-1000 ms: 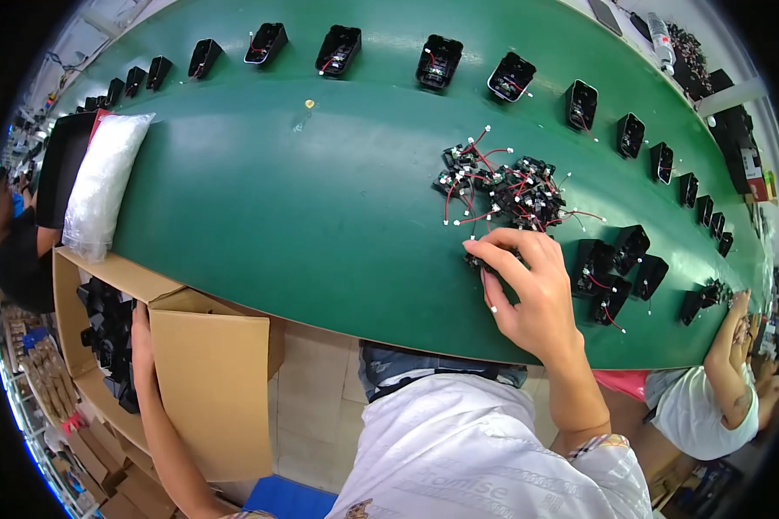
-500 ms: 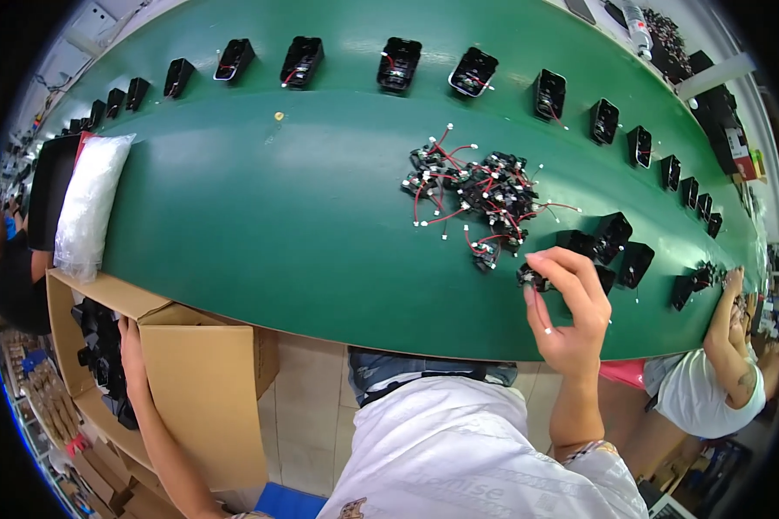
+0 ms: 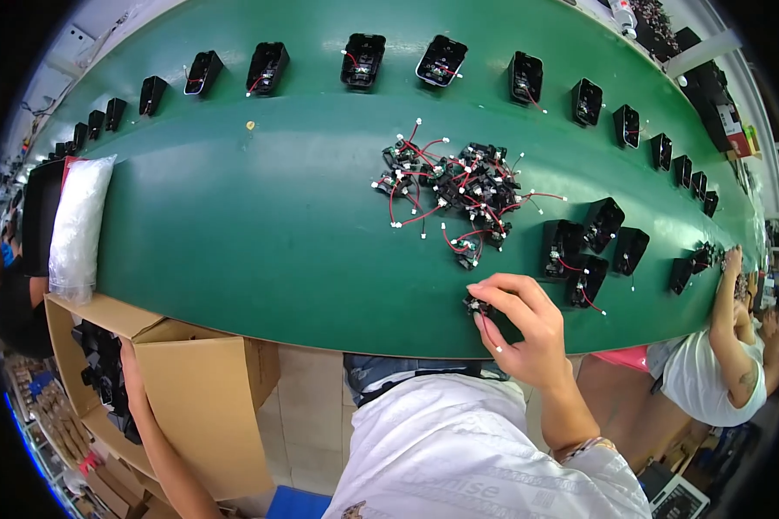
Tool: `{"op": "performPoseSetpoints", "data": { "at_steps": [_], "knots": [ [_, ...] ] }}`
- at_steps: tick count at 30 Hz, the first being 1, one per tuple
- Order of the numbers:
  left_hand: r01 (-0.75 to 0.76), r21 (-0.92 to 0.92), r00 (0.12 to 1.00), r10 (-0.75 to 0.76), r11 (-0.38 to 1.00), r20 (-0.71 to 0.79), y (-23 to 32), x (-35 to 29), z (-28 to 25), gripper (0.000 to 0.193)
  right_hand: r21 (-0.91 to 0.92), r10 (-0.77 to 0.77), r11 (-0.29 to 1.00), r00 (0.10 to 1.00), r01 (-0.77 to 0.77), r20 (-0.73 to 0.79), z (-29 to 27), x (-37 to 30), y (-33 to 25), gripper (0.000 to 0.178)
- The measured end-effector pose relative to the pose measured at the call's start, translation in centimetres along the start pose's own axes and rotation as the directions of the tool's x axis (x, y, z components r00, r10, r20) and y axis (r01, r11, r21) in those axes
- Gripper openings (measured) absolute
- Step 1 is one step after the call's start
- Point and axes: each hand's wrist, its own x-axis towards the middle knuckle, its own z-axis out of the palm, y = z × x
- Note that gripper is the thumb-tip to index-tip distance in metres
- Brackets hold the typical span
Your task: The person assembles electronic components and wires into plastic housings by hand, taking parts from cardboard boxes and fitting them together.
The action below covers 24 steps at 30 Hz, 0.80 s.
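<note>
Above the table's front edge, my right hand [image 3: 532, 329] pinches a small black part with a wire and a white connector [image 3: 476, 305] between thumb and fingers. My left hand [image 3: 131, 372] reaches down inside an open cardboard box [image 3: 203, 389] at the left, against a heap of black plastic pieces [image 3: 104, 372]; its fingers are mostly hidden there. Ahead of my right hand lies a pile of similar small black parts [image 3: 485, 186] with red wires and white plugs. Several black housings [image 3: 563, 242] with wired parts inside stand to the right of the pile.
A long green table [image 3: 260, 225] spans the view, with a row of black housings [image 3: 363, 60] along its far side. A clear plastic bag of white material [image 3: 82, 229] lies at the left end. At the right, another person's arm [image 3: 725, 329] rests near more small parts.
My right hand has moved left with the small wired part, uncovering the housings behind it. My left hand stays in the box, and the whole view has shifted slightly.
</note>
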Motion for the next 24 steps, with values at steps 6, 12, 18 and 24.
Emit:
{"op": "performPoseSetpoints", "data": {
  "at_steps": [6, 12, 18, 24],
  "knots": [
    [0.051, 0.005, 0.991, -0.050, 0.999, -0.124, 7.9, -0.8, 1.4, 0.065, -0.024, 0.010, 1.000, 1.000, -0.011, -0.023, 0.6, 0.0, 0.9, 0.039],
    [-0.166, -0.027, 0.978, 0.161, 0.986, -0.130, 0.5, 0.1, 0.5, 0.079, -0.006, -0.019, 1.000, 1.000, 0.019, -0.014, 0.9, 0.5, 0.7, 0.037],
    [0.005, -0.164, 0.981, 0.027, 0.986, 0.191, 4.8, 0.8, -0.4, 0.071, -0.028, -0.003, 1.000, 0.999, 0.001, -0.054, 1.5, 0.4, 1.2, 0.037],
    [0.088, -0.245, 0.965, -0.021, 0.966, 0.262, 0.6, -0.3, -1.5, 0.059, -0.014, -0.029, 1.000, 0.998, 0.028, -0.061, 1.9, 0.3, 1.4, 0.038]
  ]
}}
